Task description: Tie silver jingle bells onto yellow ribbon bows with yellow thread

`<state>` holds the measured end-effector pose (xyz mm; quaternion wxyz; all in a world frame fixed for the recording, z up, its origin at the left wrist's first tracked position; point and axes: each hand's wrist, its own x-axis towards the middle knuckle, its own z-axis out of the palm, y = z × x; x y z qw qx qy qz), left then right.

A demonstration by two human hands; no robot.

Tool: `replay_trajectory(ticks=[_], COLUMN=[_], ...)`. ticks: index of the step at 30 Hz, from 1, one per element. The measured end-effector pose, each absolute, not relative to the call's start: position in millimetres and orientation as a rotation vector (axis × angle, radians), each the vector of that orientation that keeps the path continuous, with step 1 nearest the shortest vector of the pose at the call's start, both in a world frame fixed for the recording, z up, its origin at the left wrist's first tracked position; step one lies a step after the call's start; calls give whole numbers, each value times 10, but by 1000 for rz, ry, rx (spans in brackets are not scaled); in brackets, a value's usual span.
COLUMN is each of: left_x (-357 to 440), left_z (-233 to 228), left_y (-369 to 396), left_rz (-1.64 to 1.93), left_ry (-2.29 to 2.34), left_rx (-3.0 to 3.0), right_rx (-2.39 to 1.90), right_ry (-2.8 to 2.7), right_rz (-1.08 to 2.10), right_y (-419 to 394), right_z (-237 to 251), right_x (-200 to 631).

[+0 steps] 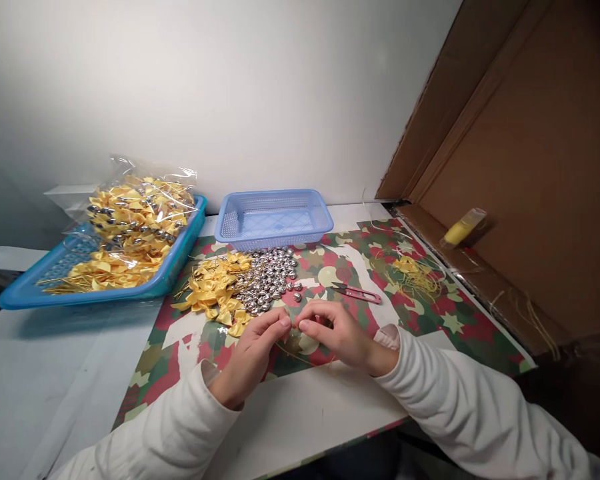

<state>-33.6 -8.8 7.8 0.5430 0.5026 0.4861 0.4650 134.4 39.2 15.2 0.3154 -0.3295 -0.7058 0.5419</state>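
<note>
My left hand (pixel 253 353) and my right hand (pixel 333 333) meet fingertip to fingertip over the camouflage-patterned mat (pixel 430 320), pinching something small between them; what it is I cannot make out, though a thin gold thread (pixel 300 357) trails beneath the hands. Just beyond my left hand lies a heap of yellow ribbon bows (pixel 215 290), and beside it a pile of silver bells (pixel 270 277). Red thread snips (pixel 357 292) rest on the mat just past my right hand.
An empty light-blue basket (pixel 273 217) stands at the back by the wall. A teal tray (pixel 40 283) on the left holds a clear bag of finished bows with bells (pixel 137 217). Gold thread bundle (pixel 415 273) lies right; cardboard wall (pixel 530 167) with a yellow tube (pixel 463 227).
</note>
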Motion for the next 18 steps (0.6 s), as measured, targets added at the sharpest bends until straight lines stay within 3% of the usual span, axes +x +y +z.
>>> replay_trajectory(ticks=[10,18], left_x=[-312,-311], left_z=[77,93], left_y=[-71,-76], left_rz=[1080,1096], left_ry=[1191,1226], left_rx=[1158,1130], right_rx=[-813,-793], right_ry=[-1614,-1521], right_rz=[1882,1998], right_y=[401,413], right_z=[74,114], right_x=[1293,1287])
